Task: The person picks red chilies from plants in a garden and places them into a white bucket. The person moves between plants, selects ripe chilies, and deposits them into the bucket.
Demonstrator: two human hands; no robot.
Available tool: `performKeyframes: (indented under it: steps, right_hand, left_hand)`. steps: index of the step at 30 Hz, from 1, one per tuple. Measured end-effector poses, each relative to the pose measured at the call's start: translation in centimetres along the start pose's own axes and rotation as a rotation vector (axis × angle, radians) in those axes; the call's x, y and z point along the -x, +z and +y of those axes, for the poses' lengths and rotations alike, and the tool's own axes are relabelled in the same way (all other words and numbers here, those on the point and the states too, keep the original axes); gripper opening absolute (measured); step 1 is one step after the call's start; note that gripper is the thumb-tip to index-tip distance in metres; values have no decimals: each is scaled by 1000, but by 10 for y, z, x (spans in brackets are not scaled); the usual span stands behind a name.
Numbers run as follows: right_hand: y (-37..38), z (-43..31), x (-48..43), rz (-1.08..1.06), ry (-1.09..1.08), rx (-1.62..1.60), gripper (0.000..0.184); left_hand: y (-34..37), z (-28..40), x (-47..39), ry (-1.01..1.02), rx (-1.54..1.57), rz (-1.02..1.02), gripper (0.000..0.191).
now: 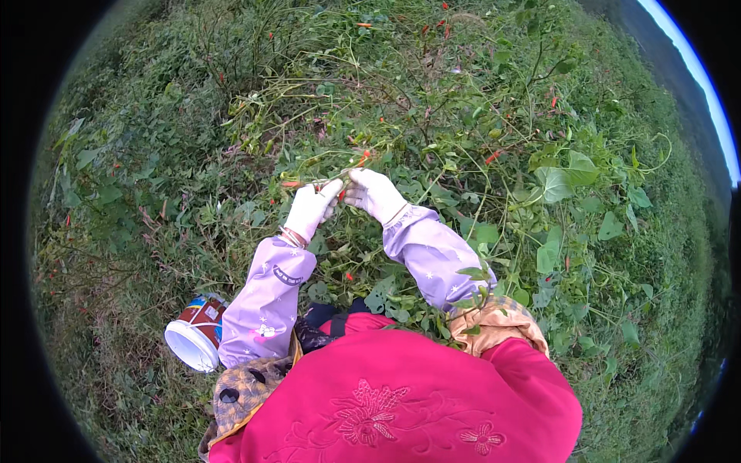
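Note:
In white gloves, both hands meet over the chili plants at the middle of the head view. My left hand [313, 207] pinches a thin chili plant stem [327, 180] between thumb and fingers. Close beside it on the right, my right hand [373, 194] has its fingertips closed on the same stem or a twig of it. An orange-red chili [290, 184] lies just left of my left fingertips, and a red chili [363, 158] stands above my right fingertips. Another red chili [341, 195] shows between the hands; whether a finger touches it, I cannot tell.
A plastic bucket [194, 345] with a white rim and printed side lies tilted left of my left sleeve. Tangled stems with red chilies [492, 157] spread ahead. Broad-leaved vines [557, 184] climb at the right, and a leafy twig [476, 289] crosses my right sleeve.

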State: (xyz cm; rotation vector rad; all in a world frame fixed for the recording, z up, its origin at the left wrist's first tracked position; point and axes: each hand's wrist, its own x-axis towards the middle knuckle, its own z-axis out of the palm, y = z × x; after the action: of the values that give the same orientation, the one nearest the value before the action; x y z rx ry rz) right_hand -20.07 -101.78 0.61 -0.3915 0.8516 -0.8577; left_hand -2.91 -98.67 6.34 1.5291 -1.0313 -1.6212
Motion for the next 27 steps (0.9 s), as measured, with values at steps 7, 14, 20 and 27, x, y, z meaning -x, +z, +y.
performKeyframes:
  steps: [7, 14, 20, 27]
  right_hand:
    - [-5, 14, 27, 2, 73, 201, 21]
    - [-1, 23, 38, 180, 37, 664, 26]
    - [-11, 27, 30, -17, 204, 322, 22]
    - [-1, 23, 29, -150, 276, -47, 15]
  left_hand:
    - [-12, -21, -9, -167, 14, -350, 31]
    - [1, -43, -6, -97, -67, -273, 22]
    - [-10, -68, -4, 118, -8, -245, 20]
    - [-17, -58, 35, 11, 801, -532, 23]
